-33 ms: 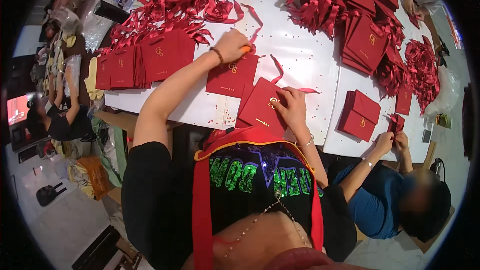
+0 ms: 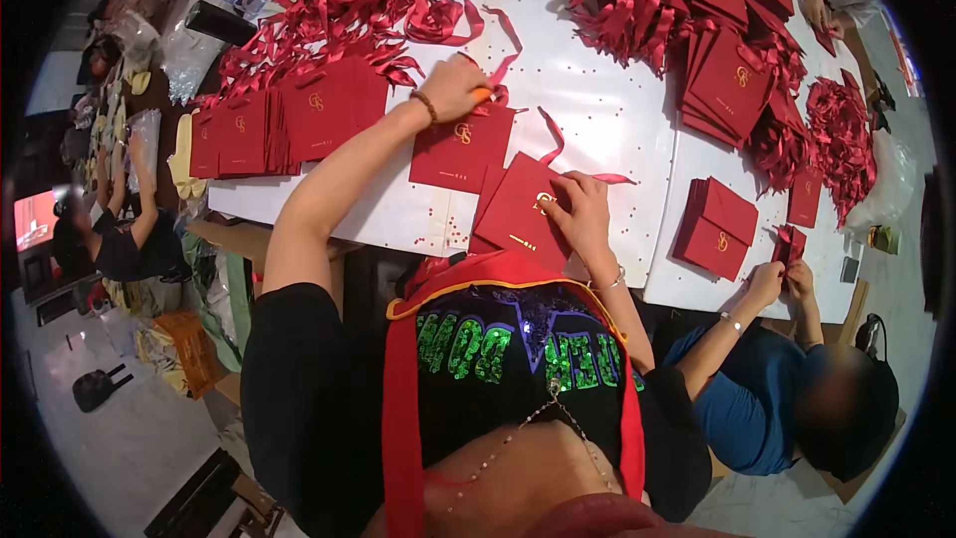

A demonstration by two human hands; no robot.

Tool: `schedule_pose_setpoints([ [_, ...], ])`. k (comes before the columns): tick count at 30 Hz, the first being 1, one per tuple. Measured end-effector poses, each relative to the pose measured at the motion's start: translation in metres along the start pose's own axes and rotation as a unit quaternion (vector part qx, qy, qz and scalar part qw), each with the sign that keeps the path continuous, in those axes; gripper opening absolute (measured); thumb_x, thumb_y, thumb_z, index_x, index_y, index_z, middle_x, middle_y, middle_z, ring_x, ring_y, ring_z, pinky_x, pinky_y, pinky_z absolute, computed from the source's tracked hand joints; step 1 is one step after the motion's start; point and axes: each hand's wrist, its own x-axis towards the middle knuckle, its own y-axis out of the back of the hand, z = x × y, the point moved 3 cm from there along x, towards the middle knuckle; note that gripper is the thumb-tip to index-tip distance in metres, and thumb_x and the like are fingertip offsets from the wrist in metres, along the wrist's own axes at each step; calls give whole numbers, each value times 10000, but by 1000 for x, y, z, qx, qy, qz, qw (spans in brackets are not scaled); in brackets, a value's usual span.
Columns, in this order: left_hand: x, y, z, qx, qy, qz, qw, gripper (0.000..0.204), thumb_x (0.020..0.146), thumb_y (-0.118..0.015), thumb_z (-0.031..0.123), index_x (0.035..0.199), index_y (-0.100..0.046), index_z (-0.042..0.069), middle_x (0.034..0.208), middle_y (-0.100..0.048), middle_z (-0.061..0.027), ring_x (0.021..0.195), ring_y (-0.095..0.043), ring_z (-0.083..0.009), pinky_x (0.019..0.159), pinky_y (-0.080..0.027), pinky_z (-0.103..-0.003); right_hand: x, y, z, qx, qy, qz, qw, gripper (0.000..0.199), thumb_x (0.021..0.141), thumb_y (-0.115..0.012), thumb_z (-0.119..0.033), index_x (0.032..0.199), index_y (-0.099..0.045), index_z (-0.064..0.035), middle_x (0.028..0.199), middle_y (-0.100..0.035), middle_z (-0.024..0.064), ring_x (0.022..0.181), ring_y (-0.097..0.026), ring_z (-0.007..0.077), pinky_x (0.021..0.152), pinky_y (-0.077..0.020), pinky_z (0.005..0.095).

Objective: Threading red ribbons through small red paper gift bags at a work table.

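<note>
My left hand (image 2: pixel 453 90) is closed in a pinch at the top edge of a flat red paper bag (image 2: pixel 453 161) with gold print. A red ribbon (image 2: pixel 506 37) runs from its fingers up across the table. Something small and orange shows at the fingertips; I cannot make out what it is. My right hand (image 2: pixel 586 209) rests with fingers spread on the upper right corner of another red paper bag (image 2: pixel 516 204). That bag lies tilted, partly over the first one. Loose ribbon ends stick out above its top edge.
Stacks of red bags (image 2: pixel 334 110) and heaps of red ribbon (image 2: pixel 358 0) cover the far left. More bags (image 2: pixel 732 85) are piled at the right. Small red dots dot the white table (image 2: pixel 588 120). A co-worker's hands (image 2: pixel 782 279) handle a red piece at the right.
My left hand has shifted slightly left and downward, and the ribbon by its fingers lies a little differently. My right hand stays on the bag.
</note>
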Motion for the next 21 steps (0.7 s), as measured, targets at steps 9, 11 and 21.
schedule_pose_setpoints([
  [9, 22, 17, -29, 128, 269, 29, 954, 296, 749, -471, 256, 959, -646, 142, 1012, -621, -49, 956, -550, -305, 820, -384, -485, -5, -3, -5, -77, -45, -22, 996, 369, 676, -691, -327, 989, -617, -147, 1033, -546, 4, 969, -466, 223, 761, -337, 406],
  [11, 51, 12, -23, 102, 302, 22, 948, 314, 783, -453, 312, 953, -653, 139, 999, -624, -71, 948, -558, -313, 827, -373, -499, -8, -3, -6, -79, -49, -21, 995, 373, 675, -690, -331, 991, -617, -147, 1034, -544, 4, 974, -464, 221, 773, -324, 411],
  [21, 90, -33, -99, -3, 307, 98, 947, 237, 742, -537, 302, 854, -636, 118, 885, -650, -118, 842, -610, -320, 708, -480, -409, -13, -10, -10, -45, -41, -11, 998, 510, 653, -697, -341, 1099, -551, -141, 1066, -522, 42, 998, -438, 263, 809, -313, 425],
])
